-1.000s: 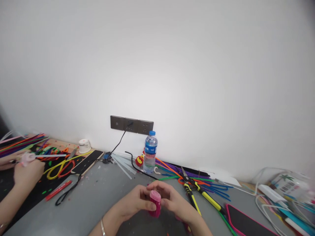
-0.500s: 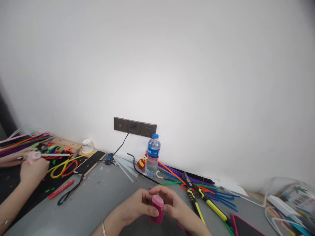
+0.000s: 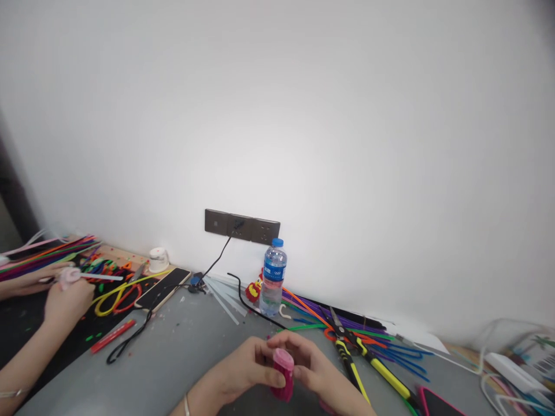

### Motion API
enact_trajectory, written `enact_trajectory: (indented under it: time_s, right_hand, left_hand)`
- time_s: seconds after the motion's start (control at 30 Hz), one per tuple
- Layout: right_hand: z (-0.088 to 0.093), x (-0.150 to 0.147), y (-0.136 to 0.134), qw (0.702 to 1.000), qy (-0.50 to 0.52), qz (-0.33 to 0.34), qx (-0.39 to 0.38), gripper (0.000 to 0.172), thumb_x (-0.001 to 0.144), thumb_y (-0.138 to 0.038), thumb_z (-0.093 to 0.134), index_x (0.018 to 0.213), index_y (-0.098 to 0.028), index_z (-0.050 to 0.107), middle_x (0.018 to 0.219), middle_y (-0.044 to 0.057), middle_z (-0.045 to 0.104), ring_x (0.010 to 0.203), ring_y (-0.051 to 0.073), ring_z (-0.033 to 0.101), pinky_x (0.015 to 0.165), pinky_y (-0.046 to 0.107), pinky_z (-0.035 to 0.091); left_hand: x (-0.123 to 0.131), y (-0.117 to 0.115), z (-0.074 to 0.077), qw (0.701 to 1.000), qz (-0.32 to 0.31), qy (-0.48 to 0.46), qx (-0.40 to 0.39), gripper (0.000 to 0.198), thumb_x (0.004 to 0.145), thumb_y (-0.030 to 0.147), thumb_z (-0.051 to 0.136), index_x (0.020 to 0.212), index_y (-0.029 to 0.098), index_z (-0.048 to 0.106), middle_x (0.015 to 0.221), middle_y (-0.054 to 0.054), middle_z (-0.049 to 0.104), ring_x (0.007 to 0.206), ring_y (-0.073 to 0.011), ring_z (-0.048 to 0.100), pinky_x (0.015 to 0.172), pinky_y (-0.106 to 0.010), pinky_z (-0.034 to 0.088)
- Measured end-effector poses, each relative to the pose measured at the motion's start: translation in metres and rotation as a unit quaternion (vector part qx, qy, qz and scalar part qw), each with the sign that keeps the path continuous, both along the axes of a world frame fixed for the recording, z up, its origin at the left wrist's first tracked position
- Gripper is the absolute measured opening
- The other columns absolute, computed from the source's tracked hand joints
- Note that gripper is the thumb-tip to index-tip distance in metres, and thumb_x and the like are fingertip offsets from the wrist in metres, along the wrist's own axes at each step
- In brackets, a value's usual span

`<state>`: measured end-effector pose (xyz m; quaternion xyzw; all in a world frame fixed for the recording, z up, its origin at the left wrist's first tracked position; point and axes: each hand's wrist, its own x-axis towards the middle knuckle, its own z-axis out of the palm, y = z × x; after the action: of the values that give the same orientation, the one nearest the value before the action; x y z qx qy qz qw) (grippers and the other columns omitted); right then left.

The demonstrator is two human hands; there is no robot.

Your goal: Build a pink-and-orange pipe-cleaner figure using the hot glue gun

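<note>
Between both hands (image 3: 249, 370) (image 3: 312, 367), a stubby magenta cylinder (image 3: 285, 370) with paler top (image 3: 283, 358)

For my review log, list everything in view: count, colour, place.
socket panel: one, dark, on white wall
tabletop: one, grey, below
bottle: one, clear, blue cap, centre
figure: one, red/yellow, beside bottle
strips: several, translucent, left of bottle
phones: two, dark, left and right
small object: one, white, left
scissors: one, orange, left
stick: one, red, left
craft stems: many, mixed, both sides
shears: one, black/yellow, right
cables: several, black or white, scattered
package: one, printed, right
co-worker's hands: two, bare, far left
pale object: one, pink, with them
pink piece: one, pink, bottom centre
left hand: one, bare, gripping pink piece
right hand: one, bare, beside it
</note>
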<state>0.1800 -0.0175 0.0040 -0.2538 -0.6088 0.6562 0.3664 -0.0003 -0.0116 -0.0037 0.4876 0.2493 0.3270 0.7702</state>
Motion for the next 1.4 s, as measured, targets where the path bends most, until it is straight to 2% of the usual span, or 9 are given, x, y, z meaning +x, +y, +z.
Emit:
enact_trajectory:
  time_s: [0.23,0.5,0.7,0.87,1.4]
  right_hand:
    - [0.0019,-0.0015,0.0000,1.000,0.009,0.009,-0.002,0.047,0.071,-0.049,0.074,0.108,-0.022,0.061,0.097,0.004,0.063,0.090,0.021,0.057,0.078,0.029,0.043]
    - [0.0024,-0.0031,-0.0011,1.000,0.021,0.008,-0.006,0.045,0.071,-0.047,0.074,0.107,-0.021,0.062,0.095,0.003,0.062,0.086,0.018,0.057,0.074,0.027,0.043]
    - [0.0022,-0.0028,-0.0005,1.000,0.013,0.000,-0.006,0.048,0.070,-0.049,0.073,0.107,-0.020,0.062,0.090,0.003,0.061,0.081,0.018,0.056,0.071,0.027,0.043]
    - [0.0059,-0.0034,-0.0012,1.000,0.014,-0.002,-0.008,0.049,0.069,-0.051,0.074,0.106,-0.021,0.062,0.093,0.002,0.062,0.086,0.018,0.057,0.075,0.028,0.043]
    - [0.0005,0.0006,0.0003,1.000,-0.013,-0.008,0.009,0.053,0.070,-0.057,0.070,0.108,-0.021,0.061,0.096,0.005,0.062,0.090,0.022,0.058,0.078,0.031,0.045]
  left_hand:
    - [-0.0011,0.0011,0.0005,1.000,-0.005,-0.001,0.003,0.029,0.053,0.028,0.086,0.070,0.009,0.073,0.063,-0.001,0.063,0.062,-0.0120,0.052,0.064,-0.023,0.038]
    - [-0.0026,0.0022,-0.0022,1.000,-0.011,-0.005,0.002,0.031,0.054,0.029,0.086,0.073,0.008,0.074,0.064,-0.003,0.064,0.061,-0.0117,0.052,0.062,-0.023,0.038]
    - [-0.0026,0.0027,0.0004,1.000,-0.008,-0.008,-0.001,0.033,0.054,0.031,0.087,0.074,0.007,0.075,0.065,-0.004,0.065,0.061,-0.0117,0.053,0.062,-0.022,0.038]
    - [-0.0016,0.0022,0.0001,1.000,-0.006,-0.008,-0.001,0.031,0.053,0.030,0.087,0.071,0.008,0.074,0.064,-0.003,0.064,0.061,-0.0120,0.053,0.063,-0.023,0.038]
    - [-0.0004,0.0005,0.0011,0.999,0.014,-0.005,-0.033,0.031,0.048,0.027,0.089,0.068,0.010,0.073,0.062,-0.001,0.065,0.060,-0.0112,0.054,0.062,-0.023,0.038]
